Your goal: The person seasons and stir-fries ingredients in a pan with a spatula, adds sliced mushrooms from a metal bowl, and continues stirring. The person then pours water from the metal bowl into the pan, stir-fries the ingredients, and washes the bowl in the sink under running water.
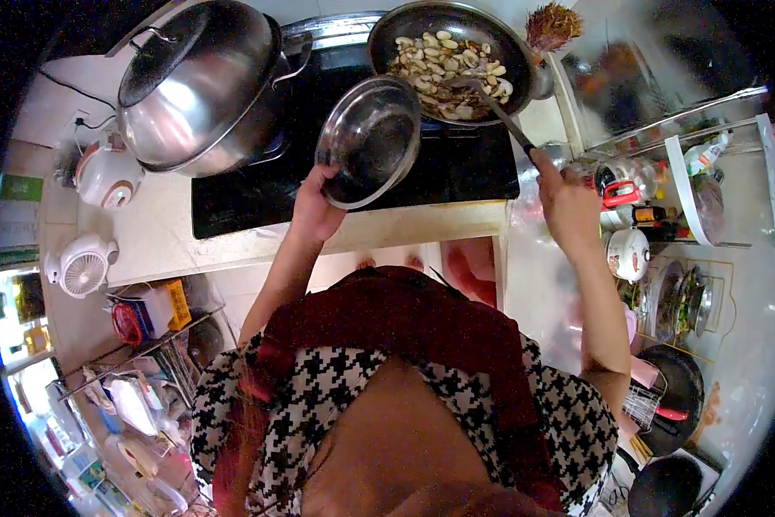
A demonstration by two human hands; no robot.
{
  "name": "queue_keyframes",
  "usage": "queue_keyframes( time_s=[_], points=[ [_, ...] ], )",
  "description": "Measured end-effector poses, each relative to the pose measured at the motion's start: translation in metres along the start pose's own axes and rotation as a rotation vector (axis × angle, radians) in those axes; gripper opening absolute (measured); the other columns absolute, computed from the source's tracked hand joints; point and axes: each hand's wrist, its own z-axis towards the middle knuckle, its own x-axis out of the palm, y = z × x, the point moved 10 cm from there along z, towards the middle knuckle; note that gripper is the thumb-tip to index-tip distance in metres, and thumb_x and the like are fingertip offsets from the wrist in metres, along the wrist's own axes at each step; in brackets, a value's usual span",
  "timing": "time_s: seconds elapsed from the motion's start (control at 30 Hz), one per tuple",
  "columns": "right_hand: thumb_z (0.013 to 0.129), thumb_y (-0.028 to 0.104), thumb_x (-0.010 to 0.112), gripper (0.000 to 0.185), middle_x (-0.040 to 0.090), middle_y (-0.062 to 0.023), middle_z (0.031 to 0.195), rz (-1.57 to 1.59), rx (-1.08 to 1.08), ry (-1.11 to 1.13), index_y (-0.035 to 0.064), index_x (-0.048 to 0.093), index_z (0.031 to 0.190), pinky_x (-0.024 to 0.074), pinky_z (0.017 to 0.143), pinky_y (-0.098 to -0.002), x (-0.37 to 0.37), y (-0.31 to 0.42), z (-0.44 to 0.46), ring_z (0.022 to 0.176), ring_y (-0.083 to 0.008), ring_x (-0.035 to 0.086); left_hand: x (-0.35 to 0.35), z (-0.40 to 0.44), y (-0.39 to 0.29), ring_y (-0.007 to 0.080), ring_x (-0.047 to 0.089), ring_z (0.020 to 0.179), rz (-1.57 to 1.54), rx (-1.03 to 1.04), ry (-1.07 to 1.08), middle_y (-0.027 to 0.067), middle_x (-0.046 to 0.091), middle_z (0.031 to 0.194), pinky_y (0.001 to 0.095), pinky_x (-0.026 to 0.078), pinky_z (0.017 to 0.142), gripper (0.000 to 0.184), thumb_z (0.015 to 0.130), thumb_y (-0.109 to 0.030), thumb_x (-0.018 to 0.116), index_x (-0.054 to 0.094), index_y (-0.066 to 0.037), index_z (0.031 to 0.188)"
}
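My left hand (320,204) grips the rim of a glass bowl (343,177), tilted over the black cooktop (465,168). Little shows inside the bowl beyond a dark, wet-looking bottom. In my right hand (567,202) is the dark handle of a spatula (510,126), fingers wrapped round it. Its head reaches into a wok (386,52) at the back of the cooktop. Pale sliced pieces that look like mushrooms (446,62), mixed with darker bits, lie in the wok. The bowl is close to the wok's front left edge.
A large lidded steel pot (200,103) stands at the left of the cooktop. Left of it are a white rice cooker (109,175) and a small white fan (84,265). A bristly brush (553,28) is by the wok. Bottles and a lidded white pot (628,255) line the right side.
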Motion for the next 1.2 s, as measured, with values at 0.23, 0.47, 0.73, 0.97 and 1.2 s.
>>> queue_keyframes(
  time_s=[0.23, 0.47, 0.73, 0.97, 1.2],
  points=[
    [0.082, 0.018, 0.052, 0.039, 0.056, -0.0113, 0.069, -0.003, 0.042, 0.056, 0.0251, 0.048, 0.120, 0.0445, 0.047, -0.0402, 0.025, -0.001, 0.013, 0.056, -0.0300, 0.057, -0.002, -0.003, -0.002, 0.0352, 0.048, 0.107, 0.025, -0.004, -0.061, 0.0148, 0.049, 0.119, 0.0537, 0.038, 0.091, 0.044, 0.078, -0.018, 0.049, 0.042, -0.005, 0.119],
    [0.083, 0.021, 0.051, 0.038, 0.058, -0.0161, 0.073, 0.014, 0.112, 0.103, 0.0254, 0.047, 0.120, 0.0453, 0.048, -0.0425, 0.025, -0.014, 0.003, 0.056, -0.0328, 0.057, 0.011, -0.009, -0.002, 0.0272, 0.050, 0.104, -0.026, -0.026, -0.056, 0.0109, 0.053, 0.113, 0.0415, 0.036, 0.093, 0.037, 0.079, -0.015, 0.047, 0.047, -0.003, 0.114],
    [0.083, 0.022, 0.050, 0.034, 0.059, -0.0153, 0.075, 0.057, 0.109, 0.006, 0.0232, 0.048, 0.118, 0.0467, 0.051, -0.0429, 0.013, -0.017, 0.021, 0.059, -0.0341, 0.058, 0.005, -0.006, 0.000, 0.0233, 0.051, 0.100, -0.058, -0.036, -0.034, 0.0093, 0.056, 0.107, 0.0363, 0.035, 0.094, 0.032, 0.079, -0.014, 0.047, 0.052, 0.000, 0.107],
    [0.084, 0.022, 0.049, 0.034, 0.059, -0.0157, 0.071, -0.030, 0.138, 0.070, 0.0256, 0.048, 0.118, 0.0466, 0.051, -0.0437, 0.037, -0.026, 0.025, 0.059, -0.0340, 0.058, 0.003, -0.004, -0.005, 0.0343, 0.047, 0.110, 0.062, 0.018, -0.037, 0.0139, 0.047, 0.121, 0.0533, 0.038, 0.091, 0.048, 0.077, -0.019, 0.047, 0.039, -0.008, 0.123],
    [0.084, 0.021, 0.048, 0.033, 0.058, -0.0152, 0.071, -0.061, 0.106, 0.044, 0.0275, 0.051, 0.116, 0.0458, 0.048, -0.0417, 0.009, -0.034, 0.024, 0.055, -0.0311, 0.058, -0.003, -0.003, -0.002, 0.0341, 0.048, 0.108, 0.041, 0.013, -0.052, 0.0143, 0.047, 0.121, 0.0538, 0.038, 0.090, 0.048, 0.077, -0.019, 0.047, 0.039, -0.007, 0.123]
  ],
)
